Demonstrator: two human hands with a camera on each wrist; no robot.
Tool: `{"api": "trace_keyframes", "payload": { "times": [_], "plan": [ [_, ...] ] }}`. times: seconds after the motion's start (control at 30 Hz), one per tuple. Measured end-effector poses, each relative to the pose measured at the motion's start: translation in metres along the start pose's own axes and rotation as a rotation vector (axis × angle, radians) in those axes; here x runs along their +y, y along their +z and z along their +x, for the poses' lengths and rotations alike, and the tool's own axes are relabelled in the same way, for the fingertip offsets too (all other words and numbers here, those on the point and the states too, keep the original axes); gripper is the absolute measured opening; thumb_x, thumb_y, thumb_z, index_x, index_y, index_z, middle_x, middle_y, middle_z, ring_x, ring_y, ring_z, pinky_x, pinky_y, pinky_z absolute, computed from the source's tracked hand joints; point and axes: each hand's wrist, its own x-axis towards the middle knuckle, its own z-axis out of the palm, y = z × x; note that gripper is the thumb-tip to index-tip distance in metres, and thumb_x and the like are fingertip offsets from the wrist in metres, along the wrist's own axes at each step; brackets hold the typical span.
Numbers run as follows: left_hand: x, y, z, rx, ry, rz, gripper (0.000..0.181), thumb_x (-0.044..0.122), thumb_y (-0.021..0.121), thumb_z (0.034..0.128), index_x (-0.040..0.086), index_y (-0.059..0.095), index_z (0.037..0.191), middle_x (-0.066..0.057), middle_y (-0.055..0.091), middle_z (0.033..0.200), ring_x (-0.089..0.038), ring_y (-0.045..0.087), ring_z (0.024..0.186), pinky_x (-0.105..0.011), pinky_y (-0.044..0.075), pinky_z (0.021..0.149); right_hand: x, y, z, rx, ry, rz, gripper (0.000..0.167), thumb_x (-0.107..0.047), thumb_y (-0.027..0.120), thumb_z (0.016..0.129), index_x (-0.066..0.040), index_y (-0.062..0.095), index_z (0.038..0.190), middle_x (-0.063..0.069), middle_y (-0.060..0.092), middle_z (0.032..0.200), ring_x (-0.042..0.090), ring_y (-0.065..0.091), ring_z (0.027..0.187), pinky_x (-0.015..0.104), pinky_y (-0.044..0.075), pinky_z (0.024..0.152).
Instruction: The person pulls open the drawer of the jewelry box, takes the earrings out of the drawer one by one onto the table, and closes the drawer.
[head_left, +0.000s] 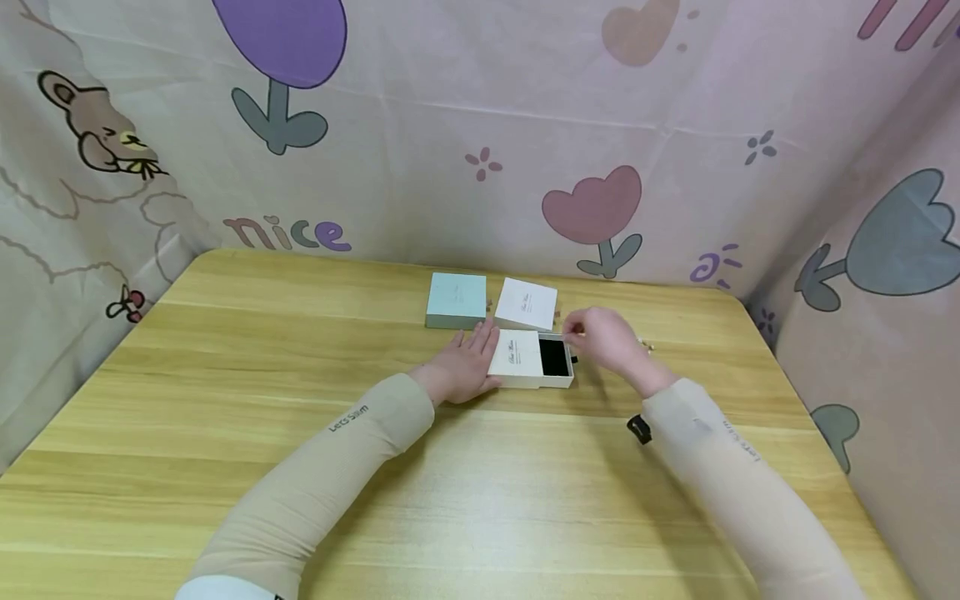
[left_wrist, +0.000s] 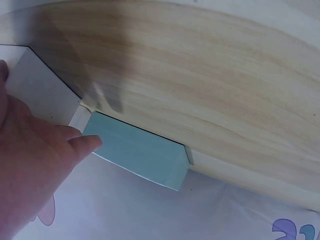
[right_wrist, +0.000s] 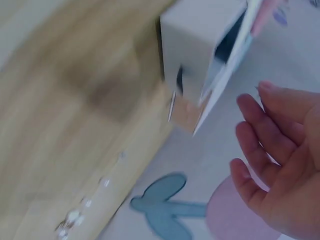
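Note:
A white drawer box (head_left: pixel 514 357) lies on the table with its inner tray (head_left: pixel 554 357) slid partly out to the right, showing a black lining. My left hand (head_left: pixel 465 367) holds the left end of this box, the thumb at the near side and the fingers at the far side. Just past the tray's right end, my right hand (head_left: pixel 606 337) hovers with thumb and forefinger close together. A tiny thin piece (right_wrist: pixel 257 89) shows at those fingertips, too small to identify. Small shiny pieces of jewelry (right_wrist: pixel 75 216) lie on the table near the right hand.
Behind the drawer box sit a mint-green box (head_left: pixel 457 298) and a second white box (head_left: pixel 527 303), side by side. A patterned cloth (head_left: pixel 420 150) hangs along the back and sides of the wooden table (head_left: pixel 480 500). A small black item (head_left: pixel 639 429) sits by the right sleeve.

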Motion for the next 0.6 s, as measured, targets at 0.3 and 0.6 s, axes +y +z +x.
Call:
{"api": "trace_keyframes", "payload": {
  "times": [0.3, 0.6],
  "plan": [
    [-0.001, -0.001, 0.0, -0.001, 0.003, 0.011, 0.078, 0.049, 0.028, 0.0991, -0.002, -0.003, 0.149, -0.019, -0.009, 0.156, -0.029, 0.001, 0.146, -0.046, 0.013, 0.118, 0.043, -0.006, 0.0, 0.037, 0.172, 0.045, 0.013, -0.004, 0.057, 0.087, 0.003, 0.067, 0.089, 0.017, 0.068, 0.09, 0.026, 0.06, 0.081, 0.042, 0.05, 0.079],
    [0.0, -0.001, 0.0, -0.005, 0.004, 0.018, 0.077, 0.049, 0.028, 0.0993, -0.002, -0.003, 0.148, -0.019, -0.01, 0.156, -0.029, 0.0, 0.146, -0.046, 0.013, 0.118, 0.069, 0.008, -0.003, -0.048, 0.252, -0.017, 0.014, -0.006, 0.058, 0.087, 0.0, 0.07, 0.09, 0.017, 0.069, 0.097, 0.028, 0.061, 0.086, 0.045, 0.049, 0.083]
  ]
}}
